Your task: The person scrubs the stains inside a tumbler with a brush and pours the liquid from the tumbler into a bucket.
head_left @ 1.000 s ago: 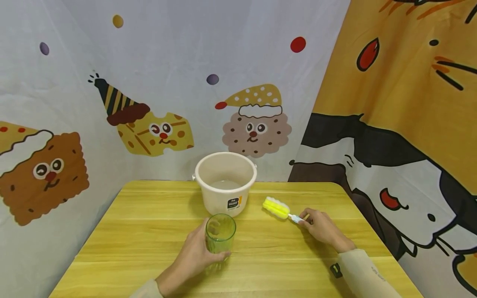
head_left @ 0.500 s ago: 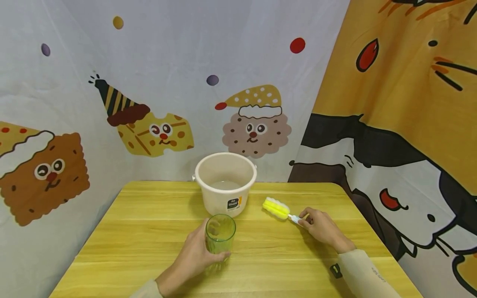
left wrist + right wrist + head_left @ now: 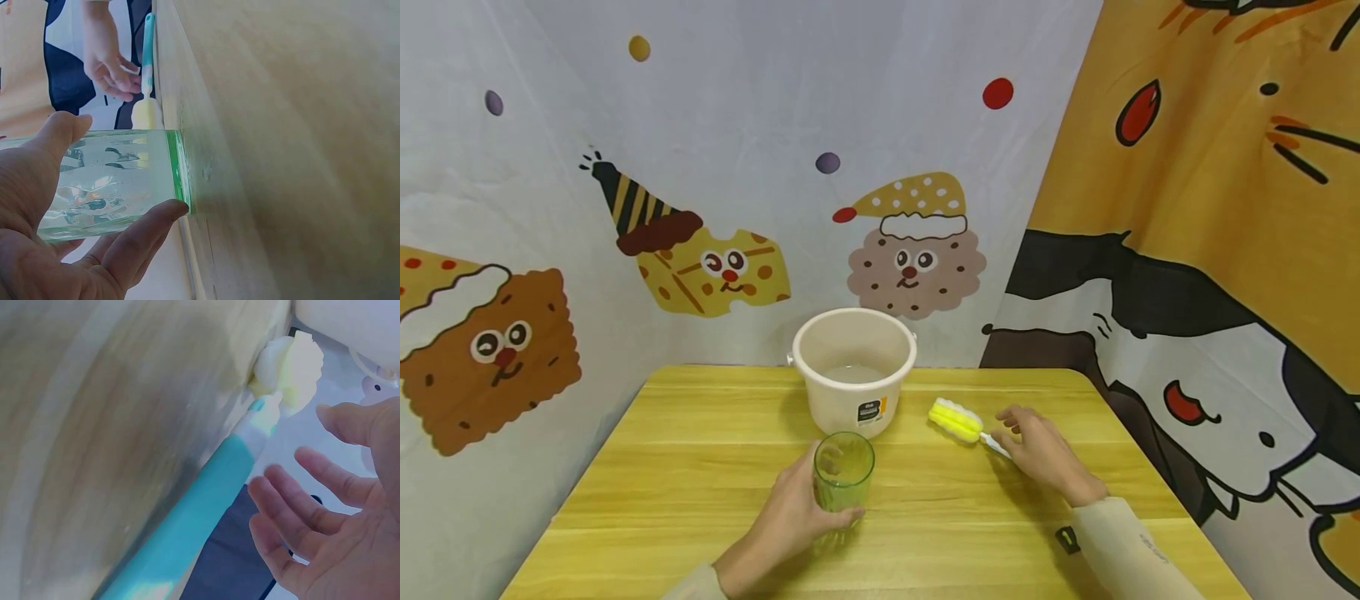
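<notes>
My left hand point(image 3: 793, 504) grips a green-tinted clear drinking glass point(image 3: 848, 471), which stands upright on the wooden table, thumb on its near side. The left wrist view shows the fingers curled round the glass point(image 3: 119, 181) and its thick green base at the tabletop. To the right lies a bottle brush point(image 3: 957, 419) with a yellow and white sponge head. My right hand point(image 3: 1047, 454) hovers over its handle, fingers spread. From the right wrist, the brush's turquoise handle point(image 3: 194, 509) lies on the table, apart from the loose fingers of the right hand point(image 3: 337, 519).
A cream bucket point(image 3: 835, 408) with a label stands behind the glass, toward the table's back edge. A small black item point(image 3: 1067, 539) shows beside the right sleeve. Cartoon-printed curtains point(image 3: 737, 100) hang behind and beside the table point(image 3: 700, 467).
The right hand has let go of the brush handle, its fingers opening and lifting slightly off it. The brush stays in place. The left hand and glass have not moved.
</notes>
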A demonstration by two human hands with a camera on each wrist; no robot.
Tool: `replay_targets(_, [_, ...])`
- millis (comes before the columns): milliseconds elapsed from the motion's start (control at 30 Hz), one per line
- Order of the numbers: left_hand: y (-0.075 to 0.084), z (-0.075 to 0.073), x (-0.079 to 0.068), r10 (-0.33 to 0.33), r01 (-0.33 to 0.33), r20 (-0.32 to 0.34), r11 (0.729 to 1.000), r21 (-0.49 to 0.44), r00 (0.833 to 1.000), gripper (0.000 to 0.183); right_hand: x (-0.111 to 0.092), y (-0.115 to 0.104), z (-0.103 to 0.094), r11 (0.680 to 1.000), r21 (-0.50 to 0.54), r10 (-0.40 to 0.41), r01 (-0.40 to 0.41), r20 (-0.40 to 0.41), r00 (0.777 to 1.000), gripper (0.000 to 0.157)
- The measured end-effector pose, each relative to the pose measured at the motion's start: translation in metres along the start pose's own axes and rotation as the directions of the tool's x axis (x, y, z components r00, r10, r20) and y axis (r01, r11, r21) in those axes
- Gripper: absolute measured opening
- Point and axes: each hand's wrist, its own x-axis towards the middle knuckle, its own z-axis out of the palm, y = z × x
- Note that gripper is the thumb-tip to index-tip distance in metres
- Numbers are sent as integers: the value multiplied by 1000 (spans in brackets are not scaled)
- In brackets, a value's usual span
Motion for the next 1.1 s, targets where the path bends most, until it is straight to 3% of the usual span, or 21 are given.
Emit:
replay_targets(500, [0,1,0,4,-4,9,1000,-4,1000,94,18,-28,4,992,-58,-121,116,-86,989,49])
replay_targets(867, [1,0,0,-6,6,12,1000,-5,1000,95,33,-47,3,982,-110,-159,150,-78,984,69])
replay_targets(1100, [0,1,0,-19,19,7,1000,0,1000,96,38,-57,1,968,-170,-200,185,-76,977,72])
